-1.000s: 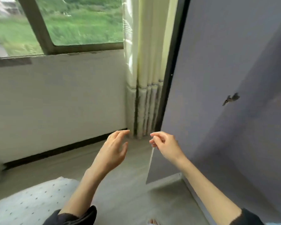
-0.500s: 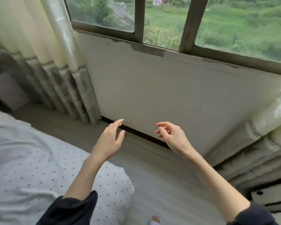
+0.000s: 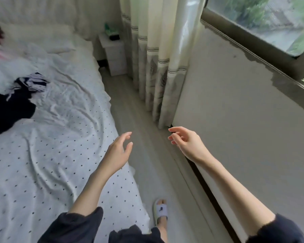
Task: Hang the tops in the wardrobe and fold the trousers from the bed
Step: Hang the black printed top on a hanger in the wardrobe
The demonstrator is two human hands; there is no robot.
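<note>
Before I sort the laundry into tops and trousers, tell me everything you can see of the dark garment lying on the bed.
The dark garment is a black or very dark navy heap of soft cloth, crumpled and unfolded, at the left edge of the view and partly cut off by it. It rests on the white dotted bed sheet. A pale stripe or drawstring shows on its upper part. A dark-and-white striped piece lies bunched against its far end. Neither hand touches it. I cannot tell whether it is a top or trousers.

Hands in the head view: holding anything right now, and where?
Nothing. The left hand and right hand are both empty with loosely curled fingers; the dark clothes lie untouched on the bed.
</note>
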